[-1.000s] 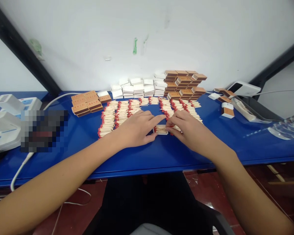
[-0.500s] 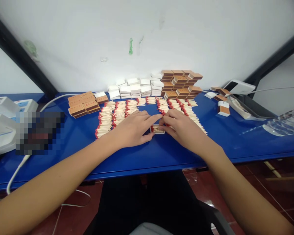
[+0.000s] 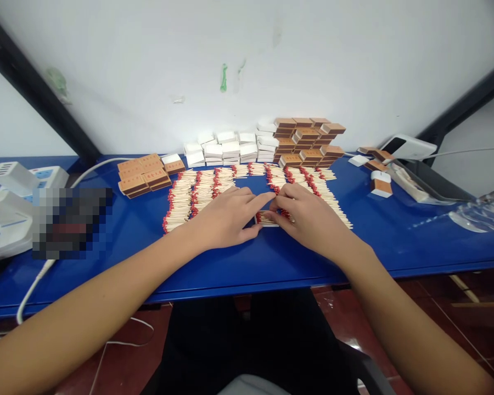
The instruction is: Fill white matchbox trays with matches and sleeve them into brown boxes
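A small white matchbox tray (image 3: 268, 225) with red-tipped matches lying in it is on the table between my hands. My left hand (image 3: 230, 218) grips the tray's left end between thumb and forefinger. My right hand (image 3: 298, 211) has its fingers bent together over the tray's right part, pressing on the matches inside; its fingertips are partly hidden. Rows of loose matches (image 3: 180, 200) lie left of and behind my left hand. More matches (image 3: 331, 203) spread behind and to the right of my right hand.
White trays (image 3: 230, 148) are stacked along the wall beside piled brown matchboxes (image 3: 307, 140). More matchboxes (image 3: 144, 174) sit at the left. A pixelated dark device (image 3: 72, 222) and power strips (image 3: 49, 178) are far left; a white device (image 3: 407, 148) and clear plastic bottle (image 3: 486, 211) are right.
The view has shifted slightly, so everything appears a little further right. Both hands stay at the tray, with only a slight movement of the right fingers.
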`<state>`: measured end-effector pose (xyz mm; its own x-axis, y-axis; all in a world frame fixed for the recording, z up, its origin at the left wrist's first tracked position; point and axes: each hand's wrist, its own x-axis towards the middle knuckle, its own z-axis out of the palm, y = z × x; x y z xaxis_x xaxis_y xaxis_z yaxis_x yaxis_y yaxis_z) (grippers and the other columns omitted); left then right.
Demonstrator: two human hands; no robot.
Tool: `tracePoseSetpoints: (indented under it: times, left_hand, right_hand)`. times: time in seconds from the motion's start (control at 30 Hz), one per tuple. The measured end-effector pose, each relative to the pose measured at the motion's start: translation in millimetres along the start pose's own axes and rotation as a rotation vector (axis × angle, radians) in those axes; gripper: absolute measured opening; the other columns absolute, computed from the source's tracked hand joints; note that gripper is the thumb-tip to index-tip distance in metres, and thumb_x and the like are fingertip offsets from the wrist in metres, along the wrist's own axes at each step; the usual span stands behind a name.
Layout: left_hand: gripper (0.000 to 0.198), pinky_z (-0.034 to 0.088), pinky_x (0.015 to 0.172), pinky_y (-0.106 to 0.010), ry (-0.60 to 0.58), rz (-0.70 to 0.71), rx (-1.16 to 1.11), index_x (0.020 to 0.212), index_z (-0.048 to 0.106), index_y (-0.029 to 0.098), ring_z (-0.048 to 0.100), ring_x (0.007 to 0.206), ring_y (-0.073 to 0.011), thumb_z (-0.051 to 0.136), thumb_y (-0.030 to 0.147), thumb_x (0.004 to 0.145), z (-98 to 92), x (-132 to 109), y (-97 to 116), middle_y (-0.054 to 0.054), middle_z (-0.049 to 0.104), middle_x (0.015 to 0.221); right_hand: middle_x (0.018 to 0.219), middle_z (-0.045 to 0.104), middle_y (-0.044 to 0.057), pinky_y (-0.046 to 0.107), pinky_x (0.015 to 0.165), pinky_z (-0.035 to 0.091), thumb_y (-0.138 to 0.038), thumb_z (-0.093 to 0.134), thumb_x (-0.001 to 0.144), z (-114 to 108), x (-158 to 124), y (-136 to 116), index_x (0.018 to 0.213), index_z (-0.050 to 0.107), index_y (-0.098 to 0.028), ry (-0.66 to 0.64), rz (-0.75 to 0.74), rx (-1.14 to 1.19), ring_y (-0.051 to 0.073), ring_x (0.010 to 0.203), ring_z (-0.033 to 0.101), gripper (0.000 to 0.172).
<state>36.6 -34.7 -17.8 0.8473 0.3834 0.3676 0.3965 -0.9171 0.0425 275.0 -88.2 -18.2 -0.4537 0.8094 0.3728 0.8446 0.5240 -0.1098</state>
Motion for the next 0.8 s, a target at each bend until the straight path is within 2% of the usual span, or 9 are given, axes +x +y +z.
tracePoseSetpoints:
  times: [0.27,0.43,0.67,0.8]
  left_hand:
    - [0.056,0.055,0.097,-0.041,0.025,0.015,-0.011,0.157,0.050,0.015,0.070,0.106,-0.0281,0.066,0.028,0.105,1.9,-0.4,-1.6,-0.010,0.075,0.110]
    - [0.053,0.055,0.098,-0.041,0.036,0.025,-0.018,0.156,0.051,0.013,0.070,0.106,-0.0278,0.063,0.027,0.106,1.9,-1.0,-1.6,-0.011,0.075,0.109]
    - [0.055,0.055,0.099,-0.043,0.022,0.013,-0.017,0.157,0.049,0.014,0.070,0.107,-0.0287,0.063,0.029,0.106,1.9,-0.7,-0.9,-0.012,0.075,0.111]
    - [0.058,0.055,0.098,-0.042,0.004,-0.001,-0.015,0.160,0.047,0.013,0.070,0.108,-0.0289,0.063,0.028,0.106,0.8,-0.6,0.2,-0.012,0.074,0.112]
  right_hand:
    - [0.096,0.059,0.009,0.041,0.079,0.050,-0.036,0.062,0.111,-1.5,-2.6,0.4,0.087,0.066,-0.021,0.000,-0.010,0.062,0.028,0.096,0.062,0.028]
    - [0.099,0.061,0.009,0.041,0.082,0.051,-0.032,0.068,0.108,-2.6,-0.7,-0.1,0.095,0.070,-0.019,-0.016,0.003,0.106,0.028,0.098,0.063,0.018]
    - [0.096,0.062,0.010,0.042,0.080,0.050,-0.032,0.065,0.109,3.8,2.8,-0.7,0.088,0.068,-0.020,0.001,0.013,0.022,0.028,0.096,0.062,0.024]
    - [0.096,0.062,0.009,0.042,0.080,0.050,-0.030,0.063,0.109,0.2,0.9,0.0,0.088,0.066,-0.022,0.014,0.007,0.031,0.028,0.095,0.062,0.023]
